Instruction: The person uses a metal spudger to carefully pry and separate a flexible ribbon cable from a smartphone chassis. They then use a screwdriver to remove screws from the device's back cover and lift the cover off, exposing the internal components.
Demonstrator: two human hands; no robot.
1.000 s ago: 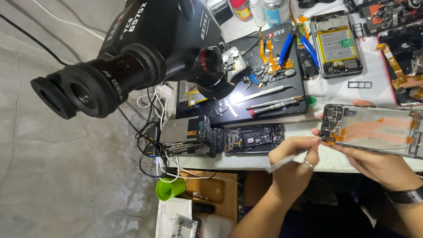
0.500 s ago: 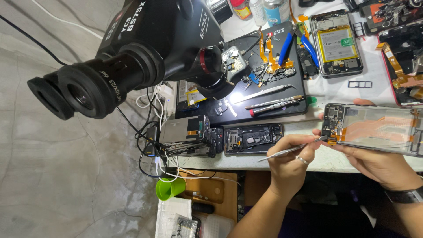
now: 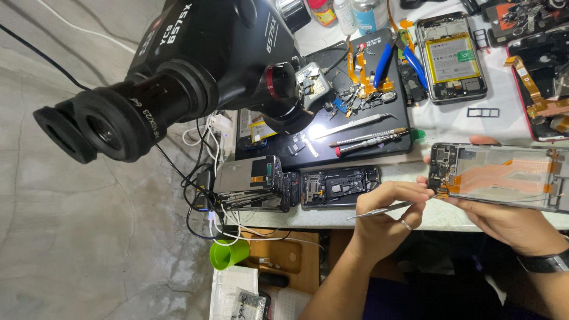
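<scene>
The left hand (image 3: 388, 216) is pinching tweezers (image 3: 379, 210) between its fingers, their tips pointing right toward the phone frame (image 3: 504, 175). The right hand (image 3: 510, 219) is clasping that frame from beneath, holding it over the bench's (image 3: 438, 216) near edge with its long axis running left to right. The left hand is nearer the frame's board end, almost touching. A black mat (image 3: 355, 142) with tools is lying behind on the bench, and a microscope (image 3: 195, 77) is looming at the left.

Microscope (image 3: 195, 65) left of phone frame (image 3: 504, 176) (tweezers (image 3: 379, 209) between)
</scene>
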